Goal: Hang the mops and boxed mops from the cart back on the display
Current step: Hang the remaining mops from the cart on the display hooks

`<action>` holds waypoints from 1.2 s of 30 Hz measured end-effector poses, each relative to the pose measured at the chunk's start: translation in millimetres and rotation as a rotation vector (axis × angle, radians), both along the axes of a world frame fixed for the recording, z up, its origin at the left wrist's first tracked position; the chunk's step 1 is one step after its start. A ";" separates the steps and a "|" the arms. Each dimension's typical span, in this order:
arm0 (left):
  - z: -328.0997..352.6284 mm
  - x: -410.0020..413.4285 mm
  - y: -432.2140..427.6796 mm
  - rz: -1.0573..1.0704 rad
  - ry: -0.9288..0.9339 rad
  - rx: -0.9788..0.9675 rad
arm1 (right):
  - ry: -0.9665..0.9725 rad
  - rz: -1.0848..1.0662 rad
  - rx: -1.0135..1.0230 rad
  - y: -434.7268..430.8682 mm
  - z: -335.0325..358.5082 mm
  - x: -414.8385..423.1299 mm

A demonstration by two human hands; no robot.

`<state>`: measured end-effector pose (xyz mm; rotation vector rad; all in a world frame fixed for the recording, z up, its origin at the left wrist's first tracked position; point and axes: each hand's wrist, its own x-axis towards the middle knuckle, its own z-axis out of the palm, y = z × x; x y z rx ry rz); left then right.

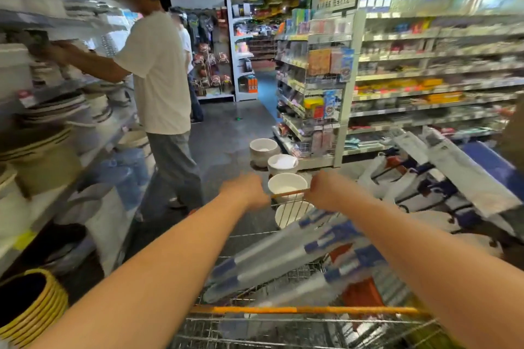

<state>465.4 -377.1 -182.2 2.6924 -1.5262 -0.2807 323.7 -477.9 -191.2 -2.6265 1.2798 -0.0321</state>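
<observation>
Both arms stretch straight out over the cart (312, 310). The left hand (247, 190) and right hand (323, 193) each grip its far orange rim, fingers curled. Wrapped mops (283, 252) lie inside. White buckets (287, 182) and a person (158, 73) crowd the aisle ahead.

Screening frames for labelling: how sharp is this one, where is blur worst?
Head view: motion blur smears the mops in the cart and the right-hand shelves; left hand and right hand gripping its far rail are soft; lens distortion bows the left shelves; mid-aisle is sharpest.

I see through one wide camera only, worn on the person's head, looking forward and down, very near to the cart (283, 309) below, with the shop aisle (226, 133) further ahead
</observation>
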 end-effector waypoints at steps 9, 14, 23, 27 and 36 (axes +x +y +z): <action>-52.1 -15.2 -59.2 -0.223 0.037 0.058 | 0.071 -0.279 0.088 -4.5 -33.3 -35.7; -54.1 -42.5 -88.1 -0.357 0.094 0.008 | -0.022 -0.455 0.132 -2.4 -35.8 -70.1; -72.4 -112.7 -105.4 -0.436 0.148 -0.129 | -0.296 -0.742 0.101 16.4 -60.7 -120.7; -89.1 -122.6 -116.2 -0.413 0.183 -0.135 | -0.428 -0.794 0.161 0.7 -83.5 -134.6; -117.1 -136.6 -170.9 -0.177 0.244 -0.137 | -0.605 -0.770 0.298 -79.2 -130.8 -134.1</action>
